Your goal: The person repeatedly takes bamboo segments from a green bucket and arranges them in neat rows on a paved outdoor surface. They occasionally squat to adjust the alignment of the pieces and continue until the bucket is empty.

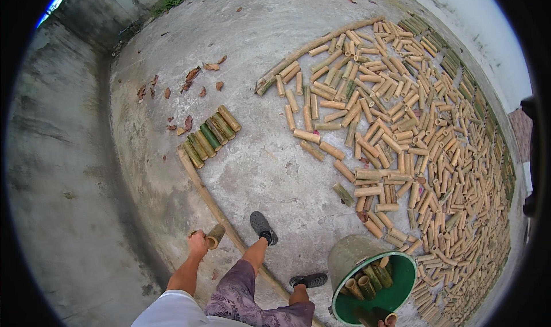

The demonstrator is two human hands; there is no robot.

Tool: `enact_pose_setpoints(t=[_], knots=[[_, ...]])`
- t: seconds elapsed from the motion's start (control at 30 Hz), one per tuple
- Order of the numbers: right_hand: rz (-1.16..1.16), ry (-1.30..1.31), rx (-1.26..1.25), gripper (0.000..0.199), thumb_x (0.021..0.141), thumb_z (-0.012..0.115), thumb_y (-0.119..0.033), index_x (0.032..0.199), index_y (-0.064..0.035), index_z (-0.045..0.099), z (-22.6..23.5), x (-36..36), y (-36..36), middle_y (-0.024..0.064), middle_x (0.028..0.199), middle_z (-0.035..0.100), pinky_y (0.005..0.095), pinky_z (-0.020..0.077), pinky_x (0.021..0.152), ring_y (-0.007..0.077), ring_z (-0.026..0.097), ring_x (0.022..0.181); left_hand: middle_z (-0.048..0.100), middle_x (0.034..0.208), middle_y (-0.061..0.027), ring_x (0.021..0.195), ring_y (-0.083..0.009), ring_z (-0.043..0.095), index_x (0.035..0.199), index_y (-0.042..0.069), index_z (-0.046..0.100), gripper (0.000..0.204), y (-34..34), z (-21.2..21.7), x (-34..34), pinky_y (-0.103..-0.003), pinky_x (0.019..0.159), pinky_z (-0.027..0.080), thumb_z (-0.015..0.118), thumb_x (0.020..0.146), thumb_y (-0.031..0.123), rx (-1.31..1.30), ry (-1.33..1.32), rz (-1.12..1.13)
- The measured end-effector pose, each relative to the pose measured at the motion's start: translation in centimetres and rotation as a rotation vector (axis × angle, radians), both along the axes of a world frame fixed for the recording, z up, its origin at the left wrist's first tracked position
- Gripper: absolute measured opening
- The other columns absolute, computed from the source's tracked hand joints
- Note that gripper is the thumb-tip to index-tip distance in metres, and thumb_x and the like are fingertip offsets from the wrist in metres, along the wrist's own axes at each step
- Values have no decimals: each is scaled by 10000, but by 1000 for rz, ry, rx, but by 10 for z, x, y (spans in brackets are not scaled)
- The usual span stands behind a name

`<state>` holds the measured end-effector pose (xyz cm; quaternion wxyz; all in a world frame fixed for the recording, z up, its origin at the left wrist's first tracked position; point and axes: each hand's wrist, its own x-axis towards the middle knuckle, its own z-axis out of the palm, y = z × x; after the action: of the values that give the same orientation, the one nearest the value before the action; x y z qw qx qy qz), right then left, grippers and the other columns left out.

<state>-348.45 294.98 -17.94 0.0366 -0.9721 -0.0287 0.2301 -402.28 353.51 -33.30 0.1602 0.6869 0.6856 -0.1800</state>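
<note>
left hand [197,244]: grip on bamboo piece [215,235] | right hand: cut off, unclear

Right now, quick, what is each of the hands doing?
Left hand: closed around two short bamboo pieces.
Right hand: barely in view at the bottom edge by the green bucket; cannot tell whether it is open or closed.

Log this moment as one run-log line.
left hand: holds bamboo tube | right hand: at green bucket rim, grip unclear | concrete ground
</note>
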Motion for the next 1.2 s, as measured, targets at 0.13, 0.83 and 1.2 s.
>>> enact_pose_setpoints(t=[0.13, 0.83, 1.2], knots=[[66, 32, -216, 535, 826, 757, -358, 1248, -48, 644, 97, 17, 148, 230, 1115, 698, 471, 519, 890, 403, 661, 1048, 723, 898, -172, 884, -355, 693, 967, 37, 674, 192, 59, 2, -40, -455, 878, 495, 697, 824, 162, -83, -43, 162], [111, 524, 854, 290, 940, 704, -231, 1095, -57, 532, -321, -57, 1106, 55, 854, 592, 259, 423, 597, 115, 534, 722, 685, 791, -184, 753, -324, 672, 856, -29, 683, 175, 551, -181, 176, -423, 710, 515, 713, 805, 135, 449, -725, 851], [-180, 903, 1006, 286, 998, 622, -246, 1109, -134, 383, -509, -137, 1326, 128, 1200, 536, 514, 594, 771, 303, 614, 1048, 650, 863, -185, 816, -317, 622, 961, -21, 661, 175, 704, -353, 267, -421, 754, 497, 705, 823, 76, 627, -713, 1063]])
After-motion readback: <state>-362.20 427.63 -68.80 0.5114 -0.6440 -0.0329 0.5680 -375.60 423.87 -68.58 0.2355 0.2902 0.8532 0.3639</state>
